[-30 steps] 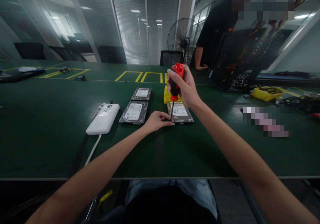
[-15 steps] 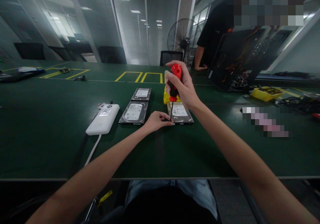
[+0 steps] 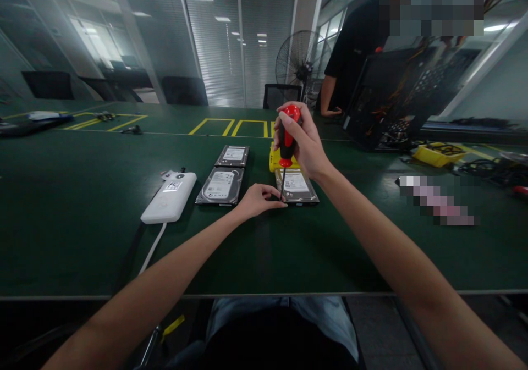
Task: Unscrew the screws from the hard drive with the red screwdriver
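My right hand [image 3: 303, 142] is wrapped round the red and black handle of a screwdriver [image 3: 286, 139]. The screwdriver stands nearly upright, its shaft reaching down to the front left corner of a hard drive [image 3: 300, 186] that lies label up. At that same corner my left hand [image 3: 260, 198] is closed, thumb along the front edge and fingertips beside the shaft, gripping the drive. The screw under the tip is too small to see. Behind the drive is a yellow object [image 3: 274, 158], partly hidden by my right hand. Two more hard drives, one nearer [image 3: 220, 186] and one farther [image 3: 234, 155], lie to the left.
A white power bank [image 3: 170, 198] with a cable lies left on the green table [image 3: 247, 254]. At right are an open computer case [image 3: 388, 100], a yellow tray [image 3: 439, 154], cables [image 3: 490, 166] and a blurred-out object. A person in black [image 3: 350, 45] stands behind the case.
My right hand has turned slightly on the screwdriver handle, its thumb now higher across the red top. The screwdriver tip and my left hand stay at the drive's corner.
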`<state>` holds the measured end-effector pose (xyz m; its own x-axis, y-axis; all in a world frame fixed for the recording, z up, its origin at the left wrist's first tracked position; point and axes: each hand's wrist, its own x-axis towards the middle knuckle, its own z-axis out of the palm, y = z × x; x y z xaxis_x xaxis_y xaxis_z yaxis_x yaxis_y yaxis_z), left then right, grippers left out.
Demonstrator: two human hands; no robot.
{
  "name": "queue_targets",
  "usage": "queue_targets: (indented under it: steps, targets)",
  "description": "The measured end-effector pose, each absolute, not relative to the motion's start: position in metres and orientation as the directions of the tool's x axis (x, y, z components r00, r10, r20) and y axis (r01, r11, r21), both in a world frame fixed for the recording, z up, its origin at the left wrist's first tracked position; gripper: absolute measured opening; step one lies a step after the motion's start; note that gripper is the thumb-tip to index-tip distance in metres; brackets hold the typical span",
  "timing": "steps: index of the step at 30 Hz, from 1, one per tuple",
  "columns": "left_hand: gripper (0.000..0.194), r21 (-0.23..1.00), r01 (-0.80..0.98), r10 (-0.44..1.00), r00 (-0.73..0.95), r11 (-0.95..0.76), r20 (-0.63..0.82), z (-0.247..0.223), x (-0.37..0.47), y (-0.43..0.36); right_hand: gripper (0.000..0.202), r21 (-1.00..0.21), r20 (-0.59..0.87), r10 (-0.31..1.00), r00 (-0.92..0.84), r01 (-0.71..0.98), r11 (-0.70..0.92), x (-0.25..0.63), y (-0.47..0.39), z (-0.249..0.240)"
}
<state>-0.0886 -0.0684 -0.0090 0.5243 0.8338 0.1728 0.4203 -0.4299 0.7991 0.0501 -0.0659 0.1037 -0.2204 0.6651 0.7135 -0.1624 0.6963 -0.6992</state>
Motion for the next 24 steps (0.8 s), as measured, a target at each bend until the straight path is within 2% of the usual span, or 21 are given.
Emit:
queue_targets:
  steps: [7, 24]
  targets:
    - [0.038, 0.822, 0.410, 0.853, 0.496, -0.394, 0.162, -0.0092, -0.0860, -0.0679, 0.036, -0.717, 0.695, 0.699, -0.171, -0.087, 0.692, 0.0508, -0.0624, 0.1022]
    - [0.040, 0.823, 0.392, 0.835, 0.524, -0.412, 0.168, -0.0117, -0.0874, -0.0660, 0.033, -0.689, 0.721, 0.666, -0.189, -0.103, 0.717, 0.0496, -0.0635, 0.1020]
